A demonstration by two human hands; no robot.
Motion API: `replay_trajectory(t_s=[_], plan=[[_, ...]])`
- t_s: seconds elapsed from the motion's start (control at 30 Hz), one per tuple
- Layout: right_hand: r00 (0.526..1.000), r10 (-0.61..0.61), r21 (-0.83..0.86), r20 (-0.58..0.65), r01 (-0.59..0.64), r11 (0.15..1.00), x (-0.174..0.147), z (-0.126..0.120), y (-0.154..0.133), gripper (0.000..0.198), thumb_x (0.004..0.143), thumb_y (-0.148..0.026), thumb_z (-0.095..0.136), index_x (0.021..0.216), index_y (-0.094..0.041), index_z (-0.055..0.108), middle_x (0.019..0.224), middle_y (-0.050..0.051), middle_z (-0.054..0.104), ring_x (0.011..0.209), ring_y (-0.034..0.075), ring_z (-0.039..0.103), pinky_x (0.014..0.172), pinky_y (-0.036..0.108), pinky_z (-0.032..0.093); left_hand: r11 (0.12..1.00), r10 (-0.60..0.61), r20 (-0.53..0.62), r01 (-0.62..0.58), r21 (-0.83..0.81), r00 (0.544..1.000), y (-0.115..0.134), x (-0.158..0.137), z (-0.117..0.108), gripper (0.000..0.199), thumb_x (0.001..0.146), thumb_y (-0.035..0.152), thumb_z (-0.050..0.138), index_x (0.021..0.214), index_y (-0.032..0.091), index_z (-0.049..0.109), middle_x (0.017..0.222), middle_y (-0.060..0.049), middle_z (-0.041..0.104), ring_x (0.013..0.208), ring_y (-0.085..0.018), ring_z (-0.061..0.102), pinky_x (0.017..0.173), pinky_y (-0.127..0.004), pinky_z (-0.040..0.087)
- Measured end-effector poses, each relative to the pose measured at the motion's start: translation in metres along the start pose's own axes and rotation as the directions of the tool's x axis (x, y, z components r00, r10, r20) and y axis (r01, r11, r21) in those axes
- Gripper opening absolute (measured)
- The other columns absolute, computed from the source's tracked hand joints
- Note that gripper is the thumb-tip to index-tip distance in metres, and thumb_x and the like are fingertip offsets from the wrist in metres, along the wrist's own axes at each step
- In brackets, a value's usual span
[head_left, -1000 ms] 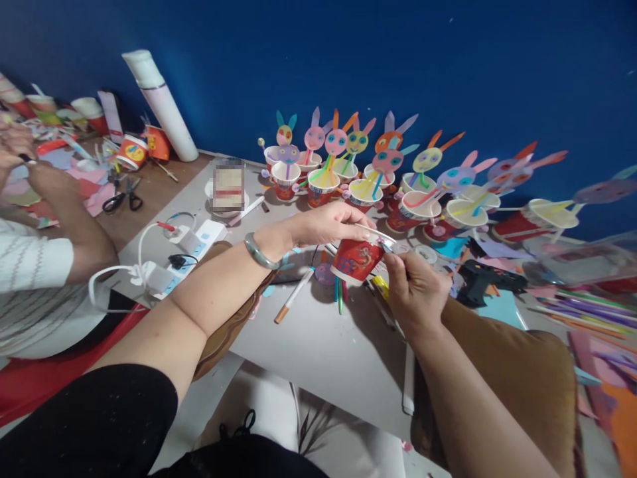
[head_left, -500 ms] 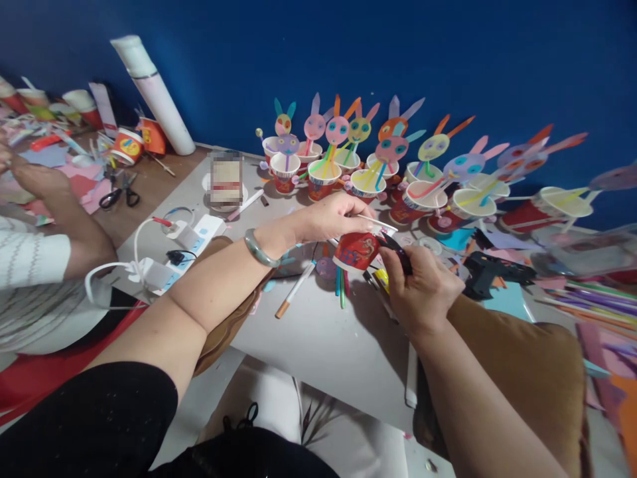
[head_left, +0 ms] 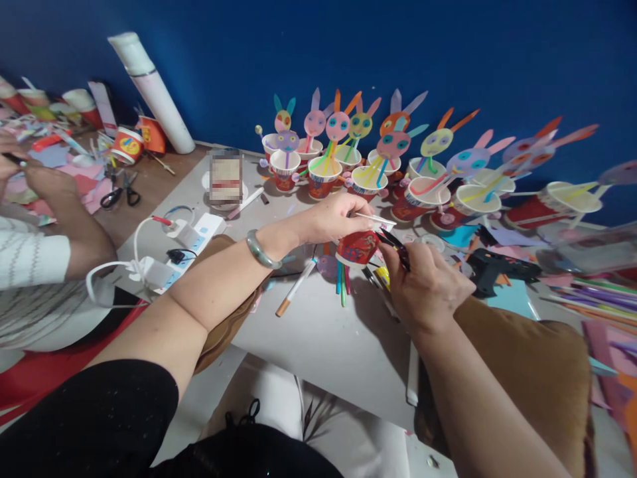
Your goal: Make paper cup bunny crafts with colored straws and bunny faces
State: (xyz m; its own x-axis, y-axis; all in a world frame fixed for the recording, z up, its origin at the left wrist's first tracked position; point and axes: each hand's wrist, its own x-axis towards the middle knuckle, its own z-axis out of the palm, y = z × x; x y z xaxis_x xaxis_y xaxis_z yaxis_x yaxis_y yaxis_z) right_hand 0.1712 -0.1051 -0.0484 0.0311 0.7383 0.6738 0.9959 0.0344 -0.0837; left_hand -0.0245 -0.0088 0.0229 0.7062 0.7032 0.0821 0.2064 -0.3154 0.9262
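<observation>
My left hand grips a red paper cup near its rim, the cup turned on its side above the grey table. In my right hand is a pair of black-handled scissors, its front end at the cup's right side. My palm hides most of the handles. Under the cup lie several coloured straws and a purple paper face. A white marker pen rests to their left on the table.
Paper-cup rabbits stand along the blue wall. A black glue gun and brown cushion are at right. On the left are a power strip, a white flask, scissors and another person's hand.
My right hand has turned slightly and shifted a little right with the scissors. The cup has tilted slightly in my left hand. The other person's hands have moved a little.
</observation>
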Motion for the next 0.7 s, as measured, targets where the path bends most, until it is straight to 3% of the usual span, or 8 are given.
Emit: replay_trajectory(t_s=[0.33, 0.7], plan=[[0.999, 0.009, -0.016, 0.045, -0.008, 1.0, 0.0028, -0.0074, -0.0011, 0.051, 0.101, -0.062, 0.047, 0.079, -0.018, 0.062, 0.071, 0.004, 0.058, 0.054, 0.012, 0.034, 0.055, 0.032, 0.015, 0.998, -0.039, -0.028, 0.037, -0.053, 0.999, -0.0051, 0.0041, 0.0051, 0.023, 0.092, 0.031, 0.063, 0.085, 0.009, 0.067, 0.093, -0.007, 0.068, 0.084, -0.013, 0.058, 0.083, -0.03, 0.046], [1.0, -0.021, -0.029, 0.012, 0.021, 0.999, 0.006, -0.0104, 0.0005, 0.053, 0.102, -0.061, 0.048, 0.075, -0.018, 0.062, 0.07, 0.005, 0.062, 0.052, 0.011, 0.034, 0.054, 0.032, 0.014, 0.994, -0.061, -0.063, 0.055, -0.094, 0.996, -0.0041, 0.0049, 0.0099, 0.02, 0.091, 0.03, 0.066, 0.089, 0.011, 0.071, 0.092, -0.006, 0.071, 0.085, -0.012, 0.06, 0.085, -0.028, 0.048]])
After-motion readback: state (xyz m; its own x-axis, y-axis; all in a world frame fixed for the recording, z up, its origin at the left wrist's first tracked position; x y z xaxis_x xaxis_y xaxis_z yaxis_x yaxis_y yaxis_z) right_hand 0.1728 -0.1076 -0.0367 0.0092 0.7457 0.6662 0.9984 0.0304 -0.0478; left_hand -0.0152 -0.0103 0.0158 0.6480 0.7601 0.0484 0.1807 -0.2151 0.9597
